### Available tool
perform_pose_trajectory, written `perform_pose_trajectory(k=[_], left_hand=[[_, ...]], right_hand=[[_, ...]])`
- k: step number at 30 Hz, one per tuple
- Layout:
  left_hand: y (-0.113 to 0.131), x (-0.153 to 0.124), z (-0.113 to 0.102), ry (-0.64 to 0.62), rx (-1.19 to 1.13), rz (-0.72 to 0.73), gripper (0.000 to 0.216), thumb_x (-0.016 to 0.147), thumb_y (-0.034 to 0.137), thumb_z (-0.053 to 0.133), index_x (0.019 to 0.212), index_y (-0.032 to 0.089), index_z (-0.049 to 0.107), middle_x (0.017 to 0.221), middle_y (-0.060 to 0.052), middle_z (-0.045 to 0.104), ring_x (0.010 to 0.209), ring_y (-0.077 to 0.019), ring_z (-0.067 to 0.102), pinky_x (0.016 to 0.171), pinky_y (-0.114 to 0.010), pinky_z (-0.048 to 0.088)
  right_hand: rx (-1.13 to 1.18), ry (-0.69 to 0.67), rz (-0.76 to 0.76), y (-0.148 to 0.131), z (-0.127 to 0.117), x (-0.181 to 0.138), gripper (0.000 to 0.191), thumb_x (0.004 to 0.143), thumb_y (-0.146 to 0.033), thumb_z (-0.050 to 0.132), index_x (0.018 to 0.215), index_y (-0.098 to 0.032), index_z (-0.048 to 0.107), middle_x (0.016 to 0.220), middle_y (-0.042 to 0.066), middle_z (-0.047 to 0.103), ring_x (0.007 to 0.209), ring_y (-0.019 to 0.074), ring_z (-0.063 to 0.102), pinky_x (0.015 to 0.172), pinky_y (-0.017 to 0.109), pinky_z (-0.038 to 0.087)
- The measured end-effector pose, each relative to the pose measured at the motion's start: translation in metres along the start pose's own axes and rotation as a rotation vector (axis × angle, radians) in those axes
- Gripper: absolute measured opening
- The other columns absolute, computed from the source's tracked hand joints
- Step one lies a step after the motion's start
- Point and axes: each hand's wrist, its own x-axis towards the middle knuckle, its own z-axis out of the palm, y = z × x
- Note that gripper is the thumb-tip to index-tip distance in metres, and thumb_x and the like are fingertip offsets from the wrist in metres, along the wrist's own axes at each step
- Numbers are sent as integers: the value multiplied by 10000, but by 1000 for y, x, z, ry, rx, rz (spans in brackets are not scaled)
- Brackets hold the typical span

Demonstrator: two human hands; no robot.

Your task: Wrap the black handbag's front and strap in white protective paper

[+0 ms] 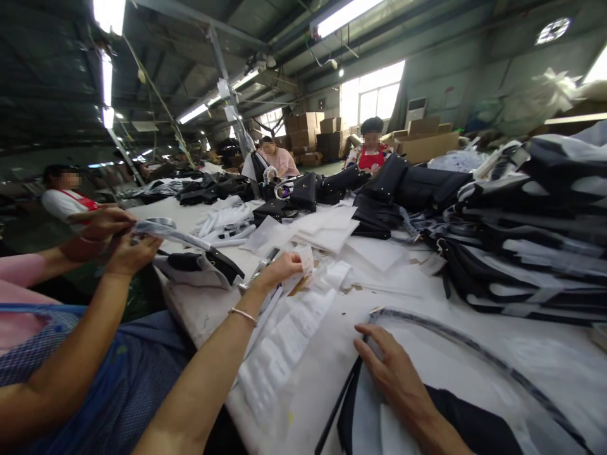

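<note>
My left hand (279,270), with a bracelet on the wrist, reaches forward over the white table (379,278) and pinches a small white paper tag (305,258). Beneath it lies a row of white folded packets in clear film (289,335). My right hand (391,370) lies flat with fingers stretched on a clear plastic bag (474,373) that holds a black item (467,426). A dark strap or bag edge (455,335) curves across the bag.
A co-worker's two hands (124,243) at my left hold a plastic-wrapped piece (165,230). Black bags in plastic are stacked at the right (531,240) and at the table's far end (389,189). Loose white sheets (327,230) lie mid-table. Other people sit beyond.
</note>
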Motion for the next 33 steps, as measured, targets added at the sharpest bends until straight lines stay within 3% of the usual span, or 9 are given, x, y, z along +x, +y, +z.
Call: perform_pose_trajectory(k=[4,7,15,22,28,33], left_hand=[[-7,-30,25,-25,-126,-1,161,649,289,717,690,145,658,645,5,630,599,-113,548,595,-214,419],[-10,-43,49,-41,-248,6,180,673,312,703,712,143,654,680,-12,643,645,-131,582,635,-228,443],[-10,-55,97,-17,-524,14,318,617,370,808,715,134,619,666,-10,610,599,-120,544,591,-230,452],[-22,-58,142,-126,-808,-11,399,749,491,759,858,164,557,761,-13,639,664,-117,616,662,-227,495],[-22,-59,146,-283,-862,-24,345,803,443,743,880,157,567,859,-49,702,462,-59,546,484,-181,432],[-18,-62,140,-418,-801,-34,329,805,429,741,910,149,605,927,-79,723,434,-57,543,452,-180,419]], right_hand=[[226,90,140,-10,-16,6,454,796,-582,592,1059,-233,715,1158,83,703,1117,304,625,1016,474,452],[396,109,195,-18,-23,7,507,754,-625,639,1017,-199,719,1008,92,736,962,288,678,904,441,522],[533,124,170,-32,-29,4,471,746,-590,692,959,-171,727,754,54,710,723,215,652,698,350,535],[619,95,184,-30,-27,6,463,738,-530,729,1020,-164,700,893,71,719,737,197,654,673,325,520],[682,-48,218,-29,-20,5,664,765,-492,717,1321,-170,549,992,65,713,751,175,663,696,316,514],[844,-158,236,-27,-13,7,577,762,-443,747,1257,-198,578,1020,56,719,850,202,682,777,333,526]])
